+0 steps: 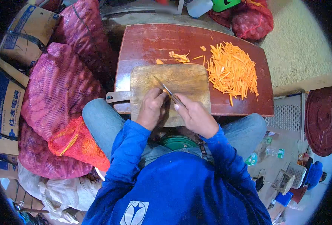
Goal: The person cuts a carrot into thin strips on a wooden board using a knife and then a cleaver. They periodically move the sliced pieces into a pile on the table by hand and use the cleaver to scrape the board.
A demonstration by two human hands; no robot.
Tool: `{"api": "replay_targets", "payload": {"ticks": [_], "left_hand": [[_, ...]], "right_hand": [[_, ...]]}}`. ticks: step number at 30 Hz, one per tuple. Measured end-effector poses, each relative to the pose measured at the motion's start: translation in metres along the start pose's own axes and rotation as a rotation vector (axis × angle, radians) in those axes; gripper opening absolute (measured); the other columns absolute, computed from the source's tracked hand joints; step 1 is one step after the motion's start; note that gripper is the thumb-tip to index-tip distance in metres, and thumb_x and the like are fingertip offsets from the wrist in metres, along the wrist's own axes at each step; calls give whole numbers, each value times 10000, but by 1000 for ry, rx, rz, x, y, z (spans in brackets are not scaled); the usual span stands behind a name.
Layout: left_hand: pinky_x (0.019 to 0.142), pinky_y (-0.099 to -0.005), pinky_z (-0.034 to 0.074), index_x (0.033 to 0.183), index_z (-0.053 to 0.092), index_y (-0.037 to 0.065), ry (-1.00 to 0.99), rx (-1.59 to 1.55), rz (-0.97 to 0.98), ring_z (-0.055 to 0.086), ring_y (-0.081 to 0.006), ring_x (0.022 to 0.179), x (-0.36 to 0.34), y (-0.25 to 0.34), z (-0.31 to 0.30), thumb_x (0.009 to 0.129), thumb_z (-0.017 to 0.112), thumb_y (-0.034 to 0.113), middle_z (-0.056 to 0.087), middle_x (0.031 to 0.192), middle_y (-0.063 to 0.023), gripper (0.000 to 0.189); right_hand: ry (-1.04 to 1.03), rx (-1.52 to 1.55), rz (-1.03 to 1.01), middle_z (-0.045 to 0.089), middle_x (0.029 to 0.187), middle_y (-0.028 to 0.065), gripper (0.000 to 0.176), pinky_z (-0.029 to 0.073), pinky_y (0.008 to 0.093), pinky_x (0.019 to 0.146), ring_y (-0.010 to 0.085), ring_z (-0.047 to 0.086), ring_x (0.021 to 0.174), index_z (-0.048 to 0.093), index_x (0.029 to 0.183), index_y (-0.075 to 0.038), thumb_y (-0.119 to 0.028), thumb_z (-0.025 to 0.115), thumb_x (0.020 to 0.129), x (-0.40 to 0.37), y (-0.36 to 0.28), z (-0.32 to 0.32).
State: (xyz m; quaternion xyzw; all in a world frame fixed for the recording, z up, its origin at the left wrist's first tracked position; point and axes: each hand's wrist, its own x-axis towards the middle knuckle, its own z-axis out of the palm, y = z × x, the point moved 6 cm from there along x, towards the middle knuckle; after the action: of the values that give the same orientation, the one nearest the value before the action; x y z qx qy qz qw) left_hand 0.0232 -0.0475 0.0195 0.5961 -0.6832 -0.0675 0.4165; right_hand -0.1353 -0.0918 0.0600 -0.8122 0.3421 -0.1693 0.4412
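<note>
My right hand is wrapped round the handle of a knife, whose blade points up and to the left over a wooden cutting board. Curled close beside the blade, my left hand pinches a small orange piece of carrot, mostly hidden by the fingers and knife. To the right of the board lies a heap of carrot strips. A few carrot scraps lie just beyond the board's far edge.
The board rests on a red-brown table in front of my knees. Pink mesh sacks and cardboard boxes stand on the left, near an orange net bag. A red mesh bag sits behind the table. Plastic bottles are at lower right.
</note>
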Motion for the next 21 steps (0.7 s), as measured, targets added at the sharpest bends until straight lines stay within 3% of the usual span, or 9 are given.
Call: {"api": "replay_targets", "payload": {"ticks": [3,5,9,11,17,21], "left_hand": [[822,-479,529,1018,709,-41,-77,-2,-65,620,-413,944,0,0,-2,687,703,-63,608,950,-194,331],[837,-487,522,1020,705,-40,-52,-31,-30,613,-412,956,0,1,0,697,701,-61,604,966,-195,324],[858,-486,516,1043,698,-36,-57,-3,-50,608,-407,975,0,3,3,694,703,-54,601,989,-192,350],[869,-482,510,1071,694,-29,-45,18,-58,595,-409,987,1,6,-1,687,713,-42,599,1009,-192,385],[844,-490,501,1075,682,-35,-24,86,-21,569,-414,970,-2,8,-4,695,723,-17,578,1000,-195,382],[837,-496,501,1031,679,-37,-19,51,-23,571,-415,958,-2,5,0,676,728,-12,573,976,-196,359]], "right_hand": [[35,94,-42,684,943,310,346,547,548,801,532,670,925,563,1378,-27,-153,554,1056,-19,-15,-14],[5,88,86,686,986,310,352,545,540,803,529,671,969,572,1391,-29,-153,551,1063,-34,-13,-16],[41,49,97,682,999,307,333,538,538,796,524,677,985,587,1366,-27,-157,557,1061,-19,-8,-2],[56,51,-19,679,1004,314,333,535,544,803,534,674,982,583,1368,-31,-154,557,1060,-2,-10,0],[16,91,58,668,1000,337,321,524,567,793,559,650,973,575,1356,-29,-155,543,1063,-23,-22,-12],[72,56,-5,669,965,327,327,526,554,785,542,667,953,574,1363,-25,-156,541,1064,-8,-11,3]]}}
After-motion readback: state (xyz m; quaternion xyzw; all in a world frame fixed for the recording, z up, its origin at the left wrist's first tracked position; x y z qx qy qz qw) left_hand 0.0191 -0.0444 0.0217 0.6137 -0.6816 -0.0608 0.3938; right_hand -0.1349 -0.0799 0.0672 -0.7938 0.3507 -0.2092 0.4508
